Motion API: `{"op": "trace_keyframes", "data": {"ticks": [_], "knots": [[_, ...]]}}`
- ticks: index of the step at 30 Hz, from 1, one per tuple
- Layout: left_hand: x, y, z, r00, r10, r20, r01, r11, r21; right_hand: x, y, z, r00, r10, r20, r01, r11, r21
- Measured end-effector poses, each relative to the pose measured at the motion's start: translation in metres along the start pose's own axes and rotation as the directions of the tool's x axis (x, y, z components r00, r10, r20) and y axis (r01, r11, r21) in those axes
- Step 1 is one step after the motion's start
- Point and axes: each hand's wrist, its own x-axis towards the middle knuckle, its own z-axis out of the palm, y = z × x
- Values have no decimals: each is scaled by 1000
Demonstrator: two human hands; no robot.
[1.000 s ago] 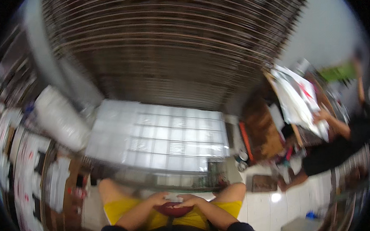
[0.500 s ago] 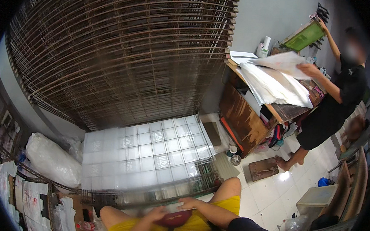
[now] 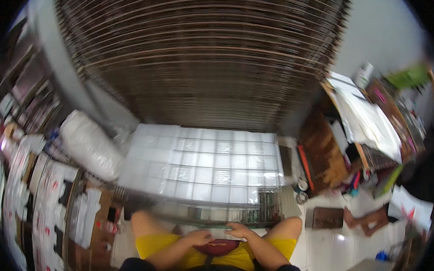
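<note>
Both hands are low over my lap, next to a dark red object [image 3: 218, 248] with a pale mark, lying against my yellow shorts. My left hand [image 3: 199, 237] is at its left edge, fingers loosely extended. A little apart, my right hand [image 3: 238, 230] has its fingers stretched inward, and no held item shows. In front of my knees, translucent plastic sheets [image 3: 203, 159] with white printed marks lie on a wire rack. Above and behind them rises a tall stack of brown wire racks [image 3: 197, 50], smeared by motion.
Left stand a plastic-wrapped bundle [image 3: 89, 145] and stacks of printed white bags [image 3: 48, 209]. Right is a worn wooden desk [image 3: 320, 156] with white sheets [image 3: 369, 120]. A brown block [image 3: 327, 218] lies on the tiles. A co-worker's bare feet [image 3: 370, 222] are beyond it.
My view has swung right, so the racks and desk sit further right in it. My hands are further apart, and pale material between them no longer shows. The co-worker's sheet is now lower.
</note>
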Motion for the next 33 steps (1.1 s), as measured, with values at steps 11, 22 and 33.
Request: {"op": "trace_keyframes", "data": {"ticks": [11,22,33], "knots": [[-1,7,6,995,104,3,-103,988,117,-10,-18,-7,998,55,-7,-55,998,18],[-4,24,10,959,219,-179,-162,945,284,5,5,-2,996,78,38,-80,994,77],[-2,31,6,924,317,-212,-206,883,422,4,5,-5,995,102,16,-103,994,37]]}}
